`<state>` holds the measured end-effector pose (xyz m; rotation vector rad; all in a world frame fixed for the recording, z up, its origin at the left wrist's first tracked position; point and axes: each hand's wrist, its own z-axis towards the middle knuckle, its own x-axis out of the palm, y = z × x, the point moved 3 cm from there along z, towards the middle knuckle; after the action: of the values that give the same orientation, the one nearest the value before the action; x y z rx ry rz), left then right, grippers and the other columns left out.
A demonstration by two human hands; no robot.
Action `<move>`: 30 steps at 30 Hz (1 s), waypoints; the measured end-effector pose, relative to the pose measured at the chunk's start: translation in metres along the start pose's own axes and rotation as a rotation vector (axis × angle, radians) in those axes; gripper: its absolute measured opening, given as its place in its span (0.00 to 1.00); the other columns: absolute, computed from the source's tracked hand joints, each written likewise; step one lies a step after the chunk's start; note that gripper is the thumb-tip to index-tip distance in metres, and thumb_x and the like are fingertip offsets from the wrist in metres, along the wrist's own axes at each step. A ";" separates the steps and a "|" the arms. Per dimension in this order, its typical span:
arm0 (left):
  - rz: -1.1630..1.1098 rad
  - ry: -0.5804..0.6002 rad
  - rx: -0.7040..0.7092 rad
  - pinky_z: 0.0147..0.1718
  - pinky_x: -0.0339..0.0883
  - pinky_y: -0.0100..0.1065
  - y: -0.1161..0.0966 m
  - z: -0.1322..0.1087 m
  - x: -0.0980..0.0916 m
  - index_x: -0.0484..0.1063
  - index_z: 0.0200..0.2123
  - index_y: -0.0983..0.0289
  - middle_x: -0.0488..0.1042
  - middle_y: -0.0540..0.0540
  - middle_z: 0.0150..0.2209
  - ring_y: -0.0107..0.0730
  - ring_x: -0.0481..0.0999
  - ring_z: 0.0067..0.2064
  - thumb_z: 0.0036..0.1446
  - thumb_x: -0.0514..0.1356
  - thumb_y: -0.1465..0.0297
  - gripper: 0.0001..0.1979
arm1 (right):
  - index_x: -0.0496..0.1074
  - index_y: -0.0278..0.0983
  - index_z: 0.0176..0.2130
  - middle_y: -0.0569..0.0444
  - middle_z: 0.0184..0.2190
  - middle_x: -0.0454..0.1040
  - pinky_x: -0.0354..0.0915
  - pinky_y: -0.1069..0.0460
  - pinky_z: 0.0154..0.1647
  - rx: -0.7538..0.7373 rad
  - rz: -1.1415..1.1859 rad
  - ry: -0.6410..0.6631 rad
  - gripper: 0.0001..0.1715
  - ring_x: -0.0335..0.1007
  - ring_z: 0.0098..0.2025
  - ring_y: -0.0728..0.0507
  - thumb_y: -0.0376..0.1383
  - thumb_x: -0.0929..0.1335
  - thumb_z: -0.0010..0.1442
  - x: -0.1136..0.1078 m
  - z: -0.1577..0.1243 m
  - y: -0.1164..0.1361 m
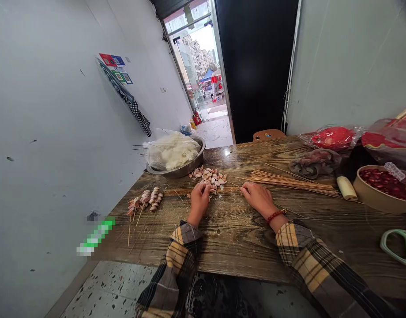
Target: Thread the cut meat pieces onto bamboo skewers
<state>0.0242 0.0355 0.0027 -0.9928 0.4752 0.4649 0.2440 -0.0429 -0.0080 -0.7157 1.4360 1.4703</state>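
My left hand (199, 202) is closed in a pinch at the near edge of a pile of unpeeled garlic cloves (209, 175); whatever lies between its fingertips is hidden. To the right, my right hand (258, 198) pinches a thin bamboo skewer (236, 185), whose tip pokes out left of the fingers. Several skewers threaded with garlic cloves (155, 198) lie on the left of the wooden table (236, 247). Beyond my right hand is a bundle of loose bamboo skewers (289, 181).
A metal basin (186, 170) holding a plastic bag of pale contents (176, 152) stands at the back left. Rightward are a crumpled grey cloth (315, 162), a red item in clear plastic (333, 137), a bowl of dark red pieces (375, 194) and a green loop (385, 245).
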 end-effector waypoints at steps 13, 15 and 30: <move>0.592 0.026 0.210 0.45 0.59 0.43 -0.035 0.007 0.032 0.73 0.46 0.60 0.72 0.60 0.49 0.46 0.66 0.50 0.62 0.51 0.69 0.14 | 0.74 0.41 0.39 0.52 0.38 0.79 0.58 0.53 0.33 -0.012 0.013 -0.009 0.17 0.74 0.40 0.44 0.43 0.60 0.67 0.000 0.001 0.002; 0.657 0.085 0.252 0.48 0.58 0.44 -0.040 0.010 0.043 0.72 0.48 0.60 0.72 0.60 0.50 0.46 0.66 0.52 0.62 0.51 0.70 0.15 | 0.75 0.41 0.39 0.52 0.39 0.79 0.58 0.53 0.34 -0.014 0.019 -0.015 0.16 0.74 0.41 0.44 0.42 0.60 0.67 -0.001 0.001 0.003; -0.122 0.035 -0.009 0.36 0.67 0.35 -0.024 0.013 0.050 0.72 0.37 0.64 0.76 0.55 0.33 0.33 0.74 0.34 0.62 0.49 0.66 0.13 | 0.74 0.41 0.38 0.53 0.38 0.78 0.57 0.54 0.32 -0.032 0.122 -0.106 0.16 0.73 0.39 0.46 0.42 0.59 0.68 -0.007 0.001 0.004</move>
<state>0.0798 0.0430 -0.0039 -1.0339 0.4410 0.3414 0.2437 -0.0426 -0.0004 -0.5695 1.3983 1.6037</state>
